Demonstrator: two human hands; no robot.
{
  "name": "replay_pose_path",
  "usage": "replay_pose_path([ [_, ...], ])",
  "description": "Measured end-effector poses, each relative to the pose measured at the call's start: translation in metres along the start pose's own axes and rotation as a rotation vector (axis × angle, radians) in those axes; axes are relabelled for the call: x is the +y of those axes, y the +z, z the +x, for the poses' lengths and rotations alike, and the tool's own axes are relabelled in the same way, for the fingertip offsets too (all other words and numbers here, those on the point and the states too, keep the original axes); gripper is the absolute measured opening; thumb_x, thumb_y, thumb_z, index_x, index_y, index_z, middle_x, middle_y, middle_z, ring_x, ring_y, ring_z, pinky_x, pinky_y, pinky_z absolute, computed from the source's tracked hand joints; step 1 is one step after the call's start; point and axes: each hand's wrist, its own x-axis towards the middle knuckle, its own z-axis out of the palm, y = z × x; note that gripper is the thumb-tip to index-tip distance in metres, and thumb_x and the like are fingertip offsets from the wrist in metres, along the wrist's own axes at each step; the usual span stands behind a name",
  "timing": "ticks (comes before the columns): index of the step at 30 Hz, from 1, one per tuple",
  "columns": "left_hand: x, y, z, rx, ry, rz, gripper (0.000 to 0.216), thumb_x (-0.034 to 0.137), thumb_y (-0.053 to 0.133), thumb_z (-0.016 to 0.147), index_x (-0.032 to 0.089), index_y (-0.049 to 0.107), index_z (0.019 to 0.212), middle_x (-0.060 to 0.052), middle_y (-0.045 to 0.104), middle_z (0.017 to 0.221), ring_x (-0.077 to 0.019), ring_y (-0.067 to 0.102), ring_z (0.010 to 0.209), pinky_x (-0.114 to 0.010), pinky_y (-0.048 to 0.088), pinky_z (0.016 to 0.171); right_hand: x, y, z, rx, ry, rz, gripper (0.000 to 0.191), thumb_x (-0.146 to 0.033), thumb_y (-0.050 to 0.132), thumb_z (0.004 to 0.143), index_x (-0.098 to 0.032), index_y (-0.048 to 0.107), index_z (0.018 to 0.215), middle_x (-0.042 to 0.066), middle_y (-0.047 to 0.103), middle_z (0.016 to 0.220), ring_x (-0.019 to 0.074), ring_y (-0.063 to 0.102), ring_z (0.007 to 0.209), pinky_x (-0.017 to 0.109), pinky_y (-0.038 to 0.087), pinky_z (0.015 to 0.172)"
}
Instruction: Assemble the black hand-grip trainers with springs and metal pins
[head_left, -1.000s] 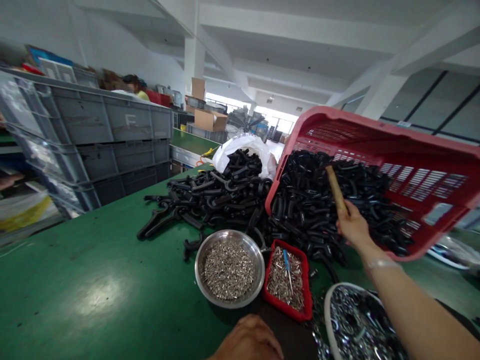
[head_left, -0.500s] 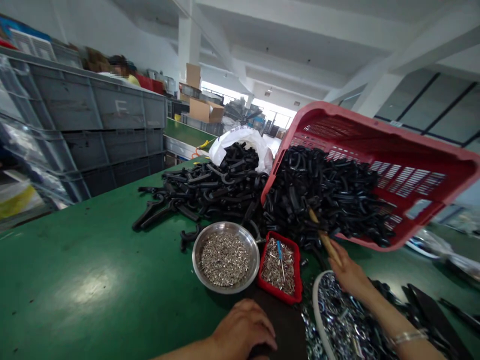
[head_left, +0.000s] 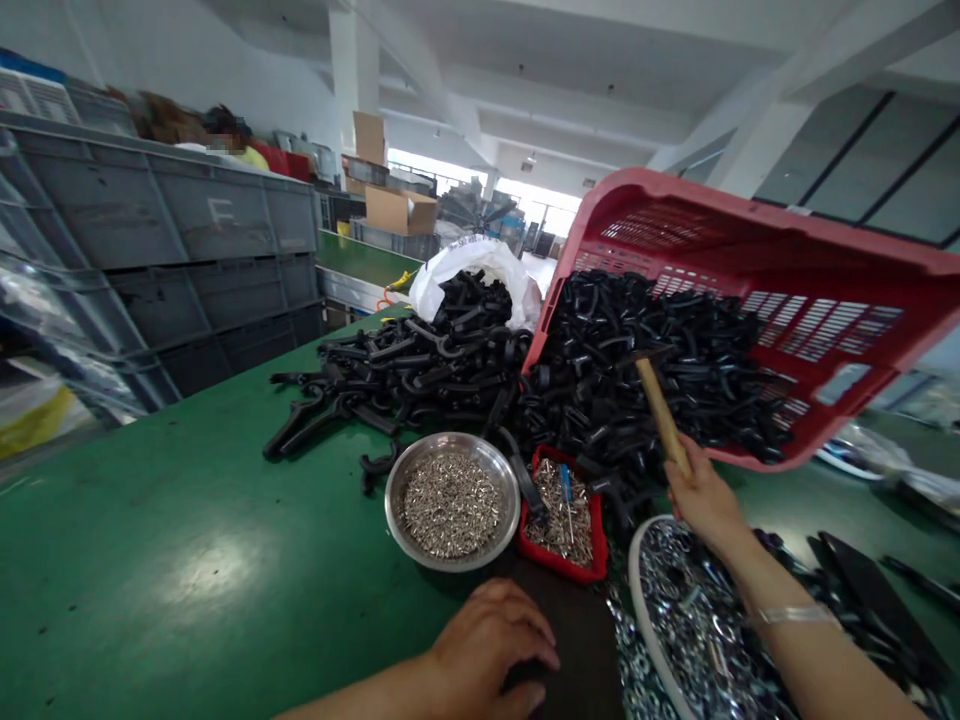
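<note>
My right hand (head_left: 705, 500) is closed round the wooden handle of a hammer (head_left: 664, 418). The dark hammer head lies against black curved plastic parts (head_left: 600, 350) spilling from a tipped red basket (head_left: 750, 215). My left hand (head_left: 499, 640), fingers curled, is low over a dark mat (head_left: 577, 640); something dark shows between thumb and fingers, and I cannot make it out. Ahead of it stands a steel bowl (head_left: 397, 540) of small metal pins. Beside that, a red tray (head_left: 559, 568) holds more pins and a blue-handled screwdriver (head_left: 565, 485). One black part leans over the tray's left edge.
Loose black parts (head_left: 405, 370) heap in front of a white sack (head_left: 457, 260). A pale-rimmed container (head_left: 645, 610) of shiny metal pieces sits under my right forearm. Grey crates (head_left: 165, 220) are stacked left of the green table (head_left: 187, 540). A person (head_left: 232, 140) is behind them.
The hammer has lifted slightly, and its head now shows on top of the parts. Several black parts have slid toward me, one onto the red tray's edge. My left hand has hardly moved.
</note>
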Motion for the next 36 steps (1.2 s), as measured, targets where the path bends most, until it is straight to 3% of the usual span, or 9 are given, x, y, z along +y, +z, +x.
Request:
replay_pose_path([
  [3, 0.007, -0.005, 0.000, 0.002, -0.034, -0.003, 0.033, 0.021, 0.062, 0.069, 0.026, 0.059, 0.102, 0.001, 0.060, 0.106, -0.0161, 0.050, 0.099, -0.031, 0.034, 0.090, 0.002, 0.004, -0.003, -0.092, 0.013, -0.077, 0.057, -0.034, 0.045, 0.078, -0.017, 0.034, 0.132, -0.006, 0.048, 0.042, 0.0139, 0.045, 0.031, 0.027, 0.038, 0.040],
  [8, 0.008, -0.004, 0.001, 0.079, -0.030, 0.049, 0.031, 0.020, 0.055, 0.075, 0.024, 0.057, 0.106, -0.004, 0.057, 0.109, -0.0171, 0.051, 0.099, -0.032, 0.039, 0.089, 0.026, -0.008, -0.074, -0.199, 0.029, 0.244, 0.062, -0.047, 0.046, 0.077, -0.023, 0.030, 0.132, -0.010, 0.043, 0.042, 0.0107, 0.038, 0.028, 0.021, 0.029, 0.030],
  [12, 0.014, -0.010, 0.010, 0.238, 0.013, 0.238, 0.032, 0.017, 0.044, 0.081, 0.021, 0.055, 0.111, -0.008, 0.054, 0.114, -0.0184, 0.048, 0.105, -0.034, 0.039, 0.091, 0.035, -0.018, -0.117, -0.102, 0.088, 0.541, 0.066, -0.051, 0.053, 0.074, -0.023, 0.033, 0.130, -0.010, 0.043, 0.045, 0.0065, 0.034, 0.029, 0.018, 0.027, 0.028],
  [15, 0.017, -0.022, 0.029, 0.274, -0.065, 0.418, 0.039, 0.013, 0.043, 0.079, 0.020, 0.052, 0.116, -0.008, 0.051, 0.119, -0.0196, 0.047, 0.108, -0.035, 0.039, 0.093, 0.038, -0.029, -0.128, 0.051, 0.081, 0.655, 0.066, -0.048, 0.057, 0.073, -0.025, 0.033, 0.130, -0.009, 0.045, 0.047, 0.0059, 0.037, 0.031, 0.016, 0.029, 0.030],
  [20, 0.001, -0.051, 0.081, 0.131, -0.219, 0.717, 0.049, 0.008, 0.046, 0.073, 0.019, 0.050, 0.121, -0.009, 0.045, 0.129, -0.0230, 0.044, 0.115, -0.037, 0.035, 0.098, 0.044, -0.068, -0.150, 0.169, 0.184, 0.890, 0.062, -0.042, 0.061, 0.071, -0.028, 0.037, 0.126, -0.008, 0.045, 0.047, 0.0043, 0.034, 0.033, 0.012, 0.024, 0.029],
  [25, -0.021, -0.073, 0.119, -0.166, -0.088, 0.814, 0.031, 0.017, 0.057, 0.075, 0.021, 0.058, 0.106, -0.006, 0.058, 0.114, -0.0226, 0.048, 0.110, -0.039, 0.032, 0.098, 0.062, -0.105, -0.219, 0.109, 0.459, 0.763, 0.070, -0.046, 0.067, 0.063, -0.028, 0.039, 0.125, -0.007, 0.046, 0.046, 0.0047, 0.032, 0.031, 0.014, 0.023, 0.028],
  [29, -0.003, -0.076, 0.120, -0.039, -0.066, 0.736, 0.028, 0.025, 0.053, 0.080, 0.016, 0.052, 0.107, -0.008, 0.062, 0.100, -0.0218, 0.054, 0.098, -0.041, 0.033, 0.095, 0.092, -0.110, -0.281, 0.025, 0.633, 0.585, 0.070, -0.054, 0.064, 0.058, -0.036, 0.043, 0.123, -0.004, 0.043, 0.043, 0.0114, 0.035, 0.028, 0.022, 0.027, 0.023],
  [32, 0.027, -0.061, 0.107, 0.046, -0.092, 0.442, 0.033, 0.028, 0.045, 0.083, 0.012, 0.045, 0.112, -0.010, 0.060, 0.097, -0.0205, 0.057, 0.089, -0.035, 0.042, 0.081, 0.112, -0.106, -0.305, -0.062, 0.655, 0.508, 0.071, -0.059, 0.060, 0.057, -0.039, 0.043, 0.123, -0.001, 0.044, 0.044, 0.0179, 0.040, 0.030, 0.029, 0.032, 0.024],
  [36, 0.052, -0.020, 0.077, -0.082, -0.213, -0.014, 0.021, 0.027, 0.047, 0.078, 0.014, 0.052, 0.094, -0.004, 0.060, 0.083, -0.0161, 0.057, 0.075, -0.028, 0.046, 0.067, 0.134, -0.103, -0.303, -0.217, 0.559, 0.360, 0.075, -0.062, 0.050, 0.067, -0.031, 0.032, 0.133, -0.002, 0.049, 0.051, 0.0181, 0.047, 0.039, 0.031, 0.039, 0.034],
])
